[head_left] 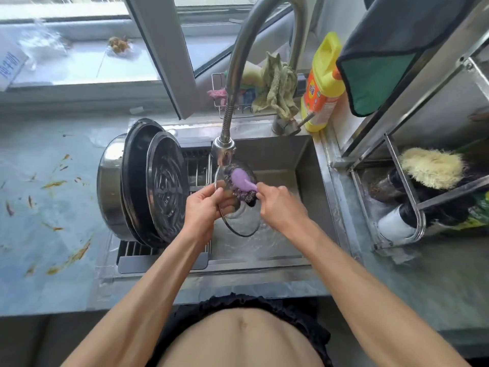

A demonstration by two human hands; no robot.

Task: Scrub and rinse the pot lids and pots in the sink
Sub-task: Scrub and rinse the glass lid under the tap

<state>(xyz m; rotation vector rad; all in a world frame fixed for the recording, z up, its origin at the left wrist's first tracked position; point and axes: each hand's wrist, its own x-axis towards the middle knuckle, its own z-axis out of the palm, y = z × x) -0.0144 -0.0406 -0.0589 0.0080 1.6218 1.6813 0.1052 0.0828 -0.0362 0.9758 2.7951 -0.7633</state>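
Observation:
A round glass pot lid (239, 221) is held tilted over the steel sink (309, 186), right under the faucet head (223, 148). My left hand (205, 207) grips the lid's left rim. My right hand (279, 206) holds the purple handle of a scrubbing brush (242, 180), whose dark wire head presses against the lid's upper face. To the left, a steel pot (109, 186) and two dark lids (165, 189) lean upright on a drying rack (197, 170) set over the sink's left half.
A yellow detergent bottle (322, 83) stands behind the sink beside a wire basket (219, 107) with cloths. A metal shelf (391, 165) with brushes and containers stands to the right. The counter (47, 207) on the left carries orange food smears.

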